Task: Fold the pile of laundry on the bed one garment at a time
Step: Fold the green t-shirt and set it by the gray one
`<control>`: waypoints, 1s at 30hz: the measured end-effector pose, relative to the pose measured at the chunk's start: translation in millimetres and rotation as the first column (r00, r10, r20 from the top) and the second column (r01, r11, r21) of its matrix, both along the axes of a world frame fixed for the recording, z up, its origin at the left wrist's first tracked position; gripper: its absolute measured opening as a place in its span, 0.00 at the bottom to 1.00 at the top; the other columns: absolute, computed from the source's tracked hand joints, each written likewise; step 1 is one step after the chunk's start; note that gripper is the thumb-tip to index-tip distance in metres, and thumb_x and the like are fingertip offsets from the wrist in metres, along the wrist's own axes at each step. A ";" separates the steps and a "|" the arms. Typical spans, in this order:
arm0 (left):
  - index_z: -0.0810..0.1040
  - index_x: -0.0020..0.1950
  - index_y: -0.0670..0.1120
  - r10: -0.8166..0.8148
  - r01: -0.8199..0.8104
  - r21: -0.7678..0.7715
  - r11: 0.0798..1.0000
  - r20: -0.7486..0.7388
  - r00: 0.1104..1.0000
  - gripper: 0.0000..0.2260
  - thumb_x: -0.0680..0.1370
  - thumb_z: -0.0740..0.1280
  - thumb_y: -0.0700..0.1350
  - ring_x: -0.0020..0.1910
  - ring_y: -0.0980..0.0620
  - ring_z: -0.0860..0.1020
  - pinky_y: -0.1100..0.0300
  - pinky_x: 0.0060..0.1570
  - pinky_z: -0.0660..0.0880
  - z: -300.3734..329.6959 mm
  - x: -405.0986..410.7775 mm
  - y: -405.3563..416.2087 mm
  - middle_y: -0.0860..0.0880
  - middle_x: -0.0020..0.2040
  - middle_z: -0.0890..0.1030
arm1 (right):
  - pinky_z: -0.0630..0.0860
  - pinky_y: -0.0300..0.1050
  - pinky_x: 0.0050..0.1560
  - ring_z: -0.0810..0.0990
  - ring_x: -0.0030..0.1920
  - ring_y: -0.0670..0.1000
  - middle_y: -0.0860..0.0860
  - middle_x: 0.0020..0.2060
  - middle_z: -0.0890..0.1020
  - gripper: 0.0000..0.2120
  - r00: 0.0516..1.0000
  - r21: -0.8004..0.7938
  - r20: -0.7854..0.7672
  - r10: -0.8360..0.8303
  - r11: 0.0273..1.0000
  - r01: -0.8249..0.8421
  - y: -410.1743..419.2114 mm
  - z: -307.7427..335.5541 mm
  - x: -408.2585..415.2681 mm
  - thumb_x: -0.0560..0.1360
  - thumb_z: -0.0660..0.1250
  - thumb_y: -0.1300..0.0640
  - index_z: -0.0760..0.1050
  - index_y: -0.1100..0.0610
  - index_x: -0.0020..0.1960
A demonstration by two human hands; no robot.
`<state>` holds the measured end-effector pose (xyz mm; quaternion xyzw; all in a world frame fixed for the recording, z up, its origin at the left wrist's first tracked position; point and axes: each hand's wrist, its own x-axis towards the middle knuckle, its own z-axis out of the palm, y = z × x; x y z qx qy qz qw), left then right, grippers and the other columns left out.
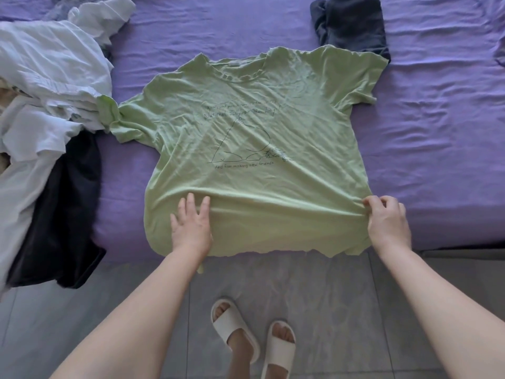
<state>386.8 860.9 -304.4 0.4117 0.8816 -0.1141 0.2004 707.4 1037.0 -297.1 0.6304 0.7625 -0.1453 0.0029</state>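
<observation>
Head view: a pale green cotton T-shirt with a dark line drawing and lettering lies spread face up on the purple bed sheet, collar away from the person and hem hanging a little over the near edge of the bed, so its long axis runs straight out from the body. The left hand rests flat on the lower left part of the shirt, fingers straight and slightly apart, pressing the cloth down and gripping nothing. The right hand is at the lower right side seam, its fingers pinched together on the fabric edge, with creases pulled across the hem towards it. Both hands sit at the near end of the shirt; the right is the one placed to carry a side inward, and the far sleeve and collar lie well beyond either hand, so I judge this as smoothing before the first lengthwise fold. To the left a heap of white and pale blue garments touches the shirt's left sleeve, with a black garment draped over the bed edge under it. A folded dark navy garment sits just beyond the right shoulder. No container is visible.
</observation>
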 end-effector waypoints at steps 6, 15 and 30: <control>0.41 0.77 0.56 -0.054 0.054 -0.065 0.996 0.003 0.999 0.35 0.78 0.54 0.35 0.77 0.42 0.43 0.41 0.73 0.50 -2.3 15.1 13.4 0.45 0.78 0.41 | 0.68 0.53 0.50 0.69 0.54 0.63 0.64 0.51 0.72 0.14 0.998 -0.006 0.067 -0.002 1.000 0.003 13.4 -2.6 9.3 0.73 0.56 0.72 0.73 0.64 0.56; 0.43 0.78 0.47 -0.234 0.234 -0.008 0.972 -0.012 0.972 0.34 0.76 0.56 0.36 0.77 0.43 0.41 0.43 0.74 0.47 0.2 70.7 59.9 0.43 0.78 0.41 | 0.67 0.52 0.53 0.70 0.55 0.61 0.60 0.55 0.74 0.13 0.999 -0.008 -0.010 0.032 0.999 -0.032 26.1 -1.9 -13.0 0.77 0.58 0.64 0.74 0.59 0.59; 0.46 0.77 0.54 -0.657 0.670 -0.037 0.742 0.163 0.736 0.31 0.78 0.58 0.44 0.77 0.41 0.42 0.37 0.72 0.47 10.4 173.3 140.2 0.45 0.78 0.42 | 0.68 0.48 0.58 0.67 0.61 0.55 0.54 0.64 0.66 0.30 0.997 -0.091 0.031 0.069 0.994 -0.066 9.3 -10.4 19.2 0.74 0.60 0.62 0.60 0.47 0.74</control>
